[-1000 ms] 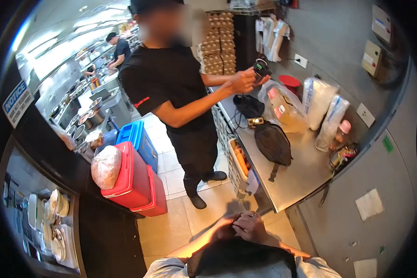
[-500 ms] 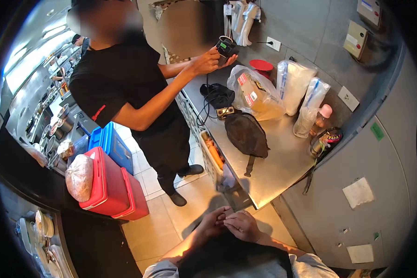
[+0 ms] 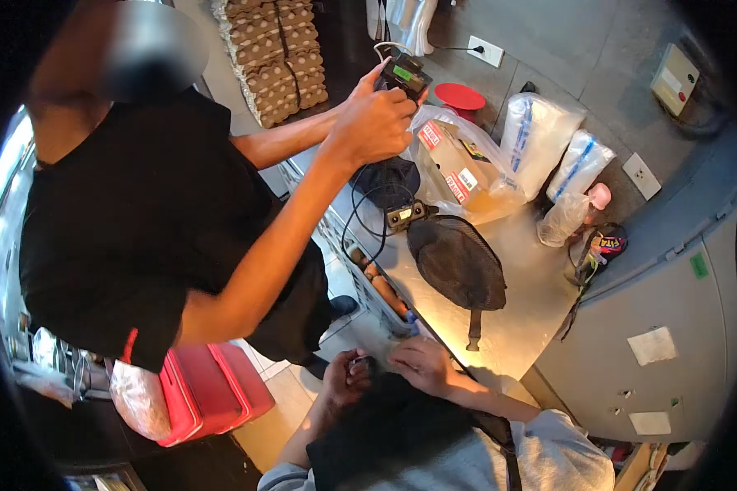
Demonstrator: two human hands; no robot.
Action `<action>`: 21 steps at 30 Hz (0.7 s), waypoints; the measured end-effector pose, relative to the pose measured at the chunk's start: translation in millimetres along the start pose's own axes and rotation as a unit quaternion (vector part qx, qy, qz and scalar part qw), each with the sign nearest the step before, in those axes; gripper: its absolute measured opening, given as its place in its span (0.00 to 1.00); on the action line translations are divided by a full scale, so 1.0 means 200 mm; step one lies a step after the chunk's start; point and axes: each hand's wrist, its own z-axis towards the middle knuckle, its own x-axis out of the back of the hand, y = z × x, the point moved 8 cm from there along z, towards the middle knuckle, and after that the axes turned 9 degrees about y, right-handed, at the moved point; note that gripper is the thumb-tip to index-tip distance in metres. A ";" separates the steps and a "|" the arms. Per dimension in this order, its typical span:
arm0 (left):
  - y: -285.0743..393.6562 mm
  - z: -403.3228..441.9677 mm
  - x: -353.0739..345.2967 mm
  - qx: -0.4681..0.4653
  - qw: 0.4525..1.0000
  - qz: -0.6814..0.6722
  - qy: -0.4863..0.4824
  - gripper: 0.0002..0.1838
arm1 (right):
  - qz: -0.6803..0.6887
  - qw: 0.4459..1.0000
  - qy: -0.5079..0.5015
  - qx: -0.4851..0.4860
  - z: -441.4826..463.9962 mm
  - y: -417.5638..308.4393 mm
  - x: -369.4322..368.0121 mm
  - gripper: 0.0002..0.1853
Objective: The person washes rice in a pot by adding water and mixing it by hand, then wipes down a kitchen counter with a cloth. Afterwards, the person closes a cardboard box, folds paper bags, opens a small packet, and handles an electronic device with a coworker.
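Note:
My left hand (image 3: 348,377) is in front of the dark apron (image 3: 385,425), its fingers curled in. A small dark patch shows at the fingers; I cannot make out what it is. Beside it, my right hand (image 3: 424,364) is apart from the left, its fingers loosely bent and nothing visible in them. The nearest thing beyond is the corner of the metal table (image 3: 499,352). On that table lie a black mesh cap (image 3: 458,258) with a strap and a small camera unit (image 3: 404,214) against a dark cap (image 3: 387,182).
Another person (image 3: 139,221) at left holds a black device (image 3: 403,78) with a green label and a cable. A plastic bag with a box (image 3: 454,168), plastic bag packs (image 3: 536,135) and a pink-capped bottle (image 3: 599,196) stand on the table. Red coolers (image 3: 213,393) are on the floor.
My hands, together before, have moved apart. The view has shifted, and the other person appears closer, still holding the device. Stacked egg trays now show at the back.

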 end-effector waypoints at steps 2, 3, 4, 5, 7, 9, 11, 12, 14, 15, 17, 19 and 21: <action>0.11 0.03 0.00 -0.011 1.000 0.004 0.014 0.08 | 0.001 1.000 0.012 -0.024 0.10 0.02 0.00 0.08; 0.16 0.04 0.00 -0.017 1.000 0.006 0.020 0.08 | 0.001 0.999 0.019 -0.036 0.14 0.03 0.01 0.09; 0.19 0.07 -0.01 -0.007 1.000 0.016 -0.009 0.08 | -0.008 0.999 0.023 -0.035 0.17 0.04 0.01 0.09; 0.22 0.07 -0.04 -0.013 0.999 0.030 0.008 0.08 | -0.018 0.999 0.027 -0.032 0.19 0.05 0.01 0.09; 0.25 0.05 -0.10 -0.028 0.998 0.051 0.040 0.08 | -0.038 0.998 0.029 -0.031 0.20 0.09 0.01 0.10; 0.24 0.09 -0.10 -0.014 0.999 0.026 0.036 0.09 | -0.059 0.997 0.030 -0.029 0.20 0.14 -0.02 0.10; 0.24 0.20 -0.06 0.055 0.998 -0.018 -0.031 0.10 | -0.060 0.996 -0.041 -0.042 0.21 0.17 -0.05 0.08; 0.28 0.17 -0.12 0.028 0.999 0.023 -0.032 0.10 | -0.074 0.996 -0.007 -0.039 0.20 0.19 -0.05 0.08; 0.28 0.15 -0.16 0.002 0.997 0.071 -0.014 0.09 | -0.048 0.997 0.021 -0.058 0.25 0.16 -0.02 0.07; 0.27 0.18 -0.16 0.020 0.997 0.071 -0.008 0.09 | -0.043 0.996 0.023 -0.071 0.24 0.18 -0.01 0.07; 0.25 0.19 -0.19 0.061 0.996 0.070 0.011 0.09 | -0.063 0.995 0.019 -0.070 0.24 0.16 0.02 0.07; 0.26 0.22 -0.24 0.066 0.992 0.104 0.008 0.08 | -0.076 0.993 0.039 -0.076 0.23 0.16 0.06 0.08; 0.24 0.28 -0.26 0.087 0.989 0.118 -0.023 0.07 | -0.075 0.990 0.073 -0.094 0.17 0.16 0.09 0.08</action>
